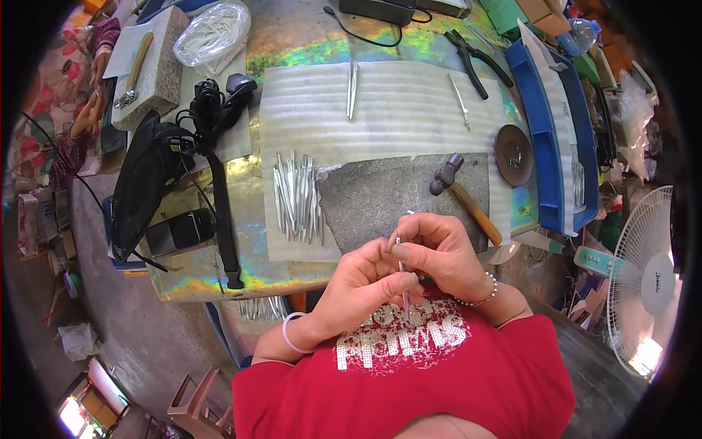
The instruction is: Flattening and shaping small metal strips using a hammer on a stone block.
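Both hands [442, 252] pinching slim metal pc [406, 300], hammer [468, 206] partly on slab [376, 196] ahead, rod pile [295, 201] L

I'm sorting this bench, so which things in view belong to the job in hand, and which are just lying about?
Likely part of the job:
- slender silver metal piece, held two-handed
- pile of similar silver metal pieces
- flat rough grey slab
- wooden-handled hammer, lying across it

Probably just lying about:
- black padded fabric case
- flat black rectangular device
- crumpled clear plastic bag
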### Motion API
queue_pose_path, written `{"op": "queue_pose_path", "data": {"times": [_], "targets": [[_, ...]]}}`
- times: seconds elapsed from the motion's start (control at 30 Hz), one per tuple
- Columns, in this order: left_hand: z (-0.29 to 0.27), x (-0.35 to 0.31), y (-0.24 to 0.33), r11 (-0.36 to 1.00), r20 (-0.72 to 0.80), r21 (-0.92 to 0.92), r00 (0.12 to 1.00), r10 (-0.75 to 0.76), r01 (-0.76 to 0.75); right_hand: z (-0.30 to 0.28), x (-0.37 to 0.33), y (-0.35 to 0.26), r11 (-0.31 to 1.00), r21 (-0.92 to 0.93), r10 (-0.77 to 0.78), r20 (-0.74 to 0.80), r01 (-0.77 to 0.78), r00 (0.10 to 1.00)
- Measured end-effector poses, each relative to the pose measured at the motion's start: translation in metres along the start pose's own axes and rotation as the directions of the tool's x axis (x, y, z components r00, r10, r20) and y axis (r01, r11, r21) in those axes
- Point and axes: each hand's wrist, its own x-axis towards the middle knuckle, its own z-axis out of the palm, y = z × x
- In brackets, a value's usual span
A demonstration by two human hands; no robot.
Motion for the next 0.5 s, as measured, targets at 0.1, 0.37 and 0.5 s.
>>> {"op": "queue_pose_path", "data": {"times": [0.1, 0.37, 0.5], "targets": [[0.002, -0.001, -0.001, 1.000, -0.038, -0.013, 0.999, -0.005, 0.005, 0.000, -0.001, -0.004, 1.000, 0.011, -0.026, -0.004, 0.026, 1.000], [-0.005, -0.004, 0.010, 0.957, -0.204, -0.136, 0.953, 0.224, -0.255, -0.011, 0.001, -0.004, 0.964, 0.055, -0.247, -0.185, 0.261, 0.951], [0.001, -0.009, 0.027, 0.882, -0.223, -0.096, 0.874, 0.432, -0.461, -0.015, -0.006, -0.004, 0.963, 0.131, -0.242, 0.032, 0.236, 0.970]]}}
